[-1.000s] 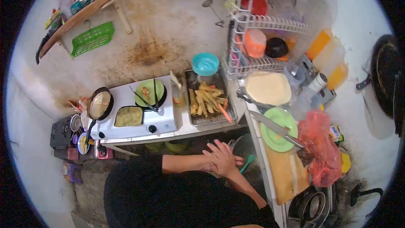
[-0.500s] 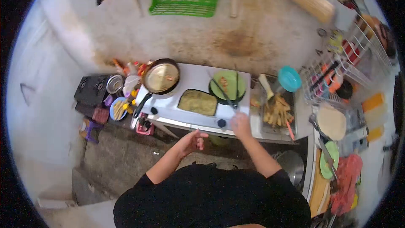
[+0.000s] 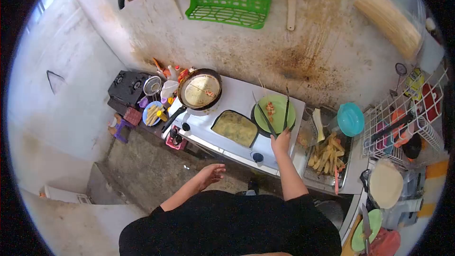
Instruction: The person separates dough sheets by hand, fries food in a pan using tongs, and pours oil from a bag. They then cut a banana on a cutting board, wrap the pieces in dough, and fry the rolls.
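Observation:
My right hand [image 3: 281, 143] is closed around the joined end of dark tongs [image 3: 286, 111], whose two arms spread apart over a green plate [image 3: 282, 105]. Some reddish and pale food pieces [image 3: 270, 109] lie on that plate between the arms. My left hand [image 3: 211, 175] hangs in front of the stove, fingers apart, holding nothing. Behind it on the white stove top [image 3: 227, 96] are a dark-rimmed tray [image 3: 233, 128] with a yellowish-green surface and a frying pan [image 3: 200, 90]. A thin pale round and a few reddish bits are in the pan.
Right of the stove, a metal tray [image 3: 327, 173] holds many fried-looking strips, near a turquoise bowl [image 3: 350, 118]. A white wire rack [image 3: 379, 137] stands beyond. A knife [image 3: 366, 227] lies across another green plate [image 3: 374, 223]. The pan handle [image 3: 173, 119] juts over the front edge.
My right hand has closed on the tongs, which lay on the green plate. My left hand stays open and low. The camera view has turned, shifting the stove in the picture.

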Action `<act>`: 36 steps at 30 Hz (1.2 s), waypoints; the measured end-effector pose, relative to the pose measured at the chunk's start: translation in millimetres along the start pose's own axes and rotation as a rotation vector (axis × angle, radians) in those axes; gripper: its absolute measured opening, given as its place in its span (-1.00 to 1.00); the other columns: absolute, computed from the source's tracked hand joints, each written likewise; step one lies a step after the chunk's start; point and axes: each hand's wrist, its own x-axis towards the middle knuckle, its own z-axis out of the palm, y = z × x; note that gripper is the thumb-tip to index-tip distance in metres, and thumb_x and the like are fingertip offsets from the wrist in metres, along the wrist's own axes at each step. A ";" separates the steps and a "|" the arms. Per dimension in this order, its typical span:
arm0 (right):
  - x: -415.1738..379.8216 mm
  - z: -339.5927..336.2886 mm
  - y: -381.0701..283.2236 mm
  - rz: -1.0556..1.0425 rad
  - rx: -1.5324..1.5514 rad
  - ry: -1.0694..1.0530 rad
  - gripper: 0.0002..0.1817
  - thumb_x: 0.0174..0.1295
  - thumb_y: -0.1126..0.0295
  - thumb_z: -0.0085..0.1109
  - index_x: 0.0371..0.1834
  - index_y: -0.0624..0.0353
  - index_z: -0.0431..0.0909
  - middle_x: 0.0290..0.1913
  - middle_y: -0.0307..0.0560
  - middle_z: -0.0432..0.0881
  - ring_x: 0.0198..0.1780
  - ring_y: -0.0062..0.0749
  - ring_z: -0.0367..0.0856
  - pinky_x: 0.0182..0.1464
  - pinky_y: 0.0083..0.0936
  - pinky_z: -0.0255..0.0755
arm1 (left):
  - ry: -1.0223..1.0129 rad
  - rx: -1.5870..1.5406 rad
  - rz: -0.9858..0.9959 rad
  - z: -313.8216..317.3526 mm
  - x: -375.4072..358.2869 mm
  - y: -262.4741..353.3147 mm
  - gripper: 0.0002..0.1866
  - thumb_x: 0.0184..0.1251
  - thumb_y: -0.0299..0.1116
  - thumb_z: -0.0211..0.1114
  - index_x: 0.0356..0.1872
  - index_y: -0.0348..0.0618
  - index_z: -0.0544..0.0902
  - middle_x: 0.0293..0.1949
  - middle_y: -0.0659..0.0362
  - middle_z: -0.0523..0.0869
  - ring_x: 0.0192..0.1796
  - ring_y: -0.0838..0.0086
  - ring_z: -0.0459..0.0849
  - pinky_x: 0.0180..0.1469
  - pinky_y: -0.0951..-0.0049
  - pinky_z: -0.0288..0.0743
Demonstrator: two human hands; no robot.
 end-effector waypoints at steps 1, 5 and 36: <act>0.4 -3.7 1.2 0.005 0.018 -0.014 -0.03 -0.15 0.23 0.35 0.24 0.38 -0.08 0.10 0.35 0.21 0.10 0.14 0.28 0.11 -0.17 0.26 | 0.011 0.018 -0.024 5.2 5.3 0.1 -0.60 0.21 -0.11 0.10 0.03 -0.03 0.43 -0.06 0.25 0.52 -0.20 0.48 0.53 -0.09 0.47 0.35; -2.6 -22.3 -3.6 0.028 0.040 -0.021 -0.02 -0.18 0.22 0.37 0.22 0.43 -0.05 0.07 0.37 0.20 0.07 0.15 0.32 0.07 -0.19 0.30 | -0.011 0.124 -0.066 23.5 24.0 5.5 -0.59 0.20 -0.10 0.11 0.04 -0.03 0.42 -0.05 0.25 0.52 -0.19 0.48 0.53 -0.10 0.46 0.35; -35.3 12.1 -268.2 -0.577 -0.614 -0.167 -0.43 -0.04 0.20 0.23 0.02 0.26 0.32 -0.17 0.02 0.43 -0.23 -0.16 0.53 -0.27 -0.32 0.45 | 0.236 -0.218 0.150 -280.7 39.6 52.0 -0.76 0.12 -0.17 0.17 -0.23 -0.02 0.52 -0.36 0.29 0.61 -0.48 0.52 0.54 -0.45 0.47 0.35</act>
